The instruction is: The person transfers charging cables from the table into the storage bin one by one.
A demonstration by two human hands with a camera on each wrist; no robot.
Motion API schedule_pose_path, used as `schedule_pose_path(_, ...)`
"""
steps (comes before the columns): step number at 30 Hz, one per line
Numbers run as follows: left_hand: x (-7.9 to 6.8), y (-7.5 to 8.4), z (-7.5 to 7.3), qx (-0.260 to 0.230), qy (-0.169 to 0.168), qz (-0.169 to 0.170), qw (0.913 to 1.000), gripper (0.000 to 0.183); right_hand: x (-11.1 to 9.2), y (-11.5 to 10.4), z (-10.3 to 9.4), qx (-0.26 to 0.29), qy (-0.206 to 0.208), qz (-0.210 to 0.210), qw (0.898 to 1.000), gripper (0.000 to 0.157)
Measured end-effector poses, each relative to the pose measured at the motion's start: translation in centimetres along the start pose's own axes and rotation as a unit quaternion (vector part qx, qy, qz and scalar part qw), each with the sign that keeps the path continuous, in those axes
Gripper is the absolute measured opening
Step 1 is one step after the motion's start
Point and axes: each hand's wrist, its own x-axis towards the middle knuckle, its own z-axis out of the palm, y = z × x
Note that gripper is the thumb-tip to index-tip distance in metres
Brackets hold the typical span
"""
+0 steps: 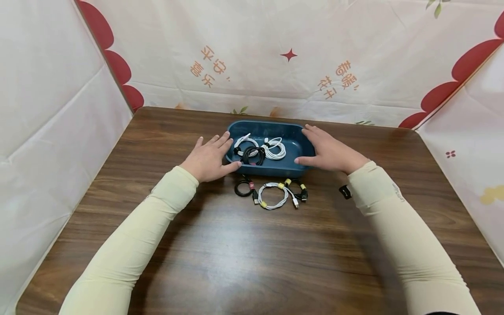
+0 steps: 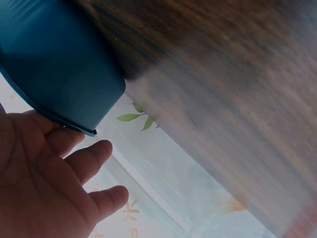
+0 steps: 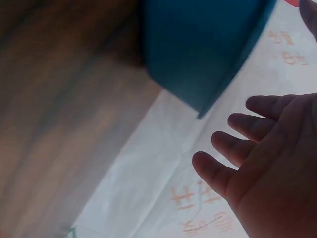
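A blue plastic bin (image 1: 267,171) sits toward the back of the table. Inside it lie two coiled white cables, one at left (image 1: 241,142) and one at centre (image 1: 277,151), and a coiled black cable (image 1: 260,151). My left hand (image 1: 210,159) has its fingers extended along the bin's left end, fingertips at the rim in the left wrist view. At the opposite end is my right hand (image 1: 324,148), fingers spread; the right wrist view shows those fingers (image 3: 210,168) apart from the bin's wall. Neither hand grips anything.
Before the bin lie a black cable coil (image 1: 236,189) with a red tag, a white coil (image 1: 260,197) with yellow ties and a black cable (image 1: 304,192) with yellow ties. A small black piece (image 1: 345,191) shows beside the right sleeve. A printed cloth (image 1: 256,65) hangs behind the table.
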Motion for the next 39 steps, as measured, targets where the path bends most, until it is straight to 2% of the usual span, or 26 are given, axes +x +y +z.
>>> schedule_pose_path(4, 0.1, 0.3, 0.0, 0.0, 0.001, -0.001, 1.0, 0.088, -1.0, 0.9, 0.9, 0.014, 0.005, 0.003, 1.0, 0.11)
schedule_pose_path(12, 0.5, 0.7, 0.1, 0.001, 0.004, 0.006, 1.0, 0.089, -1.6, 1.7, 1.7, 0.042, -0.013, 0.02, 0.999, 0.113)
schedule_pose_path(21, 0.6, 0.8, 0.1, 0.004, 0.003, 0.012, 0.9999, 0.089, -1.9, 2.3, 2.2, 0.016, -0.009, 0.035, 0.999, 0.114)
schedule_pose_path(29, 0.3, 1.0, -0.2, 0.003, -0.006, 0.008, 0.9999, 0.087, -2.0, 2.6, 3.1, -0.023, 0.012, 0.031, 0.999, 0.111)
schedule_pose_path(34, 0.1, 1.0, -0.2, 0.007, -0.011, 0.005, 0.9999, 0.089, -1.9, 2.2, 3.0, -0.062, 0.0, 0.035, 0.997, 0.111)
schedule_pose_path(39, -0.1, 0.4, -0.3, 0.007, -0.012, -0.002, 0.9999, 0.092, -1.3, 1.8, 2.9, -0.061, -0.006, 0.034, 0.998, 0.111)
